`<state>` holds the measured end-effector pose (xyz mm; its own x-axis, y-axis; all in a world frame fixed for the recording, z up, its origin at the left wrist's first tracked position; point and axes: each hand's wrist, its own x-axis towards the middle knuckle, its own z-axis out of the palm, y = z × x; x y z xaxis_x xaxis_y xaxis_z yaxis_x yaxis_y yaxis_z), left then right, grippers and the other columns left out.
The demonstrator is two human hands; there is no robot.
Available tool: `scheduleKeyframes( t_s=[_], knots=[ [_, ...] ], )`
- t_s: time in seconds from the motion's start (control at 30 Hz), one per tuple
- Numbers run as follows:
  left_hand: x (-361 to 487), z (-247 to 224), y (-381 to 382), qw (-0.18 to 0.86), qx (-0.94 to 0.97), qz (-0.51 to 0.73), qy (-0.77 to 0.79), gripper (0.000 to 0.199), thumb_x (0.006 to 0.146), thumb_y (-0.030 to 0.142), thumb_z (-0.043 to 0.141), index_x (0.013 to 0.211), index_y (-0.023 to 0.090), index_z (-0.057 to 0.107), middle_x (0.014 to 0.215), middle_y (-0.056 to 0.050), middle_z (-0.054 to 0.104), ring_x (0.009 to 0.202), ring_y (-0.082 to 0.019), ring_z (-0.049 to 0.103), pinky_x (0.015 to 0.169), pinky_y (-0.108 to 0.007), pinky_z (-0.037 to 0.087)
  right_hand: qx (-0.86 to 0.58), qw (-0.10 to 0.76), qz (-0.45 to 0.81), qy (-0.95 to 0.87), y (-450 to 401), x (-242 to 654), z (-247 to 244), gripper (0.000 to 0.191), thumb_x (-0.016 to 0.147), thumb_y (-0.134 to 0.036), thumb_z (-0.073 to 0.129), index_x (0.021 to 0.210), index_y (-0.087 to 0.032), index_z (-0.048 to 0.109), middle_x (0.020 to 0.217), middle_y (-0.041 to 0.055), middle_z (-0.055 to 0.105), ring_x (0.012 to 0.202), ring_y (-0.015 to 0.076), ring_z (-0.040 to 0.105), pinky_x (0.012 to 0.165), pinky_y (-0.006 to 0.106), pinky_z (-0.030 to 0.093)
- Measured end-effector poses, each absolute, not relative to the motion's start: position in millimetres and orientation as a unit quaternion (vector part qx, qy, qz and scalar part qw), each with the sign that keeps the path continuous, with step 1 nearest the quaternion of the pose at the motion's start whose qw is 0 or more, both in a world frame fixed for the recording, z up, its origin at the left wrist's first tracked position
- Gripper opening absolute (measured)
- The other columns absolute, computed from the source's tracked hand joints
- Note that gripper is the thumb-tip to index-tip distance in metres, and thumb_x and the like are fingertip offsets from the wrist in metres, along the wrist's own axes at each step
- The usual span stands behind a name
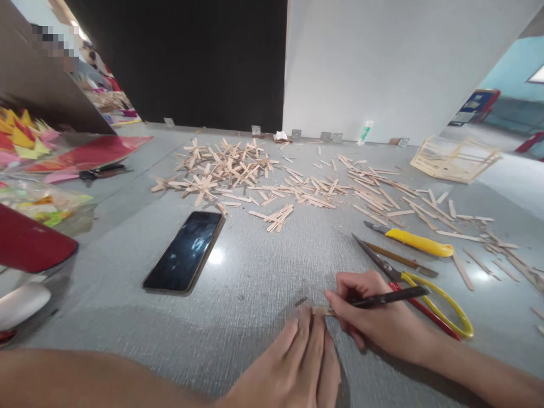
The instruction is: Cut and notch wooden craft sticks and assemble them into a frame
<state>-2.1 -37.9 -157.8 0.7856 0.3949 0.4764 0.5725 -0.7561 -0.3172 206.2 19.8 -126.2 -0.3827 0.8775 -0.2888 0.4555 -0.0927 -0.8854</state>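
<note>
My right hand (361, 306) is closed round a black pen (393, 296), whose rear end points right. Its fingertips touch a small wooden stick (322, 311). My left hand (297, 362) lies palm down on the grey table, its fingertips pressing on the left part of that stick and hiding some of it. Just beyond the left fingertips is a small dark sliver (301, 301). Beside my right hand lie scissors with yellow handles (442, 303), a red-handled tool (429, 317), a yellow cutter (419, 242) and a brown blade-like tool (399, 259).
A phone (185, 252) lies left of centre. Piled wooden pieces (225, 164) and scattered sticks (369, 190) spread across the back. A stick frame (454, 160) stands back right. At left are a red cylinder (34, 241), a white object (25, 305) and coloured paper (93, 153).
</note>
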Motion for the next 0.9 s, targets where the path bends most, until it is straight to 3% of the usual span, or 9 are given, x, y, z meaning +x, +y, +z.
scheduleKeyframes(
  t_s=[0.23, 0.6, 0.77, 0.9],
  knots=[
    [-3.4, -155.2, -39.1, 0.226, -0.932, -0.213, -0.184, 0.023, 0.103, 0.024, 0.051, 0.11, 0.017, 0.072, 0.108, -0.003, 0.08, 0.099, -0.019, 0.073, 0.084, -0.027, 0.054, -0.516, 0.198, 0.51, -0.659, 19.0, 207.0, -128.5, 0.043, 0.095, -0.042, 0.062, 0.061, -0.02, 0.048, 0.048, -0.0059, 0.051, 0.034, 0.0052, 0.049, 0.034, 0.013, 0.032],
    [-4.7, -151.0, -39.5, 0.195, -0.943, -0.176, -0.205, 0.027, 0.101, 0.016, 0.05, 0.119, 0.008, 0.069, 0.117, -0.013, 0.077, 0.104, -0.028, 0.074, 0.086, -0.035, 0.059, -0.519, 0.202, 0.5, -0.663, 19.4, 207.9, -132.9, 0.043, 0.095, -0.037, 0.064, 0.061, -0.021, 0.043, 0.049, -0.0054, 0.054, 0.033, 0.0052, 0.049, 0.033, 0.013, 0.032],
    [-4.7, -148.2, -38.1, 0.204, -0.941, -0.179, -0.201, 0.032, 0.1, 0.012, 0.044, 0.118, 0.009, 0.071, 0.114, -0.012, 0.078, 0.103, -0.027, 0.075, 0.083, -0.032, 0.059, -0.528, 0.199, 0.512, -0.647, 18.7, 211.6, -136.6, 0.041, 0.094, -0.035, 0.067, 0.062, -0.021, 0.044, 0.048, -0.0072, 0.052, 0.031, 0.0057, 0.049, 0.03, 0.013, 0.034],
    [-3.8, -149.3, -39.2, 0.209, -0.937, -0.182, -0.21, 0.029, 0.102, 0.021, 0.05, 0.117, 0.01, 0.072, 0.113, -0.011, 0.079, 0.104, -0.027, 0.075, 0.084, -0.032, 0.057, -0.525, 0.205, 0.518, -0.643, 18.5, 212.8, -141.3, 0.041, 0.096, -0.036, 0.065, 0.063, -0.021, 0.044, 0.049, -0.007, 0.052, 0.031, 0.0054, 0.049, 0.03, 0.012, 0.034]
  ],
)
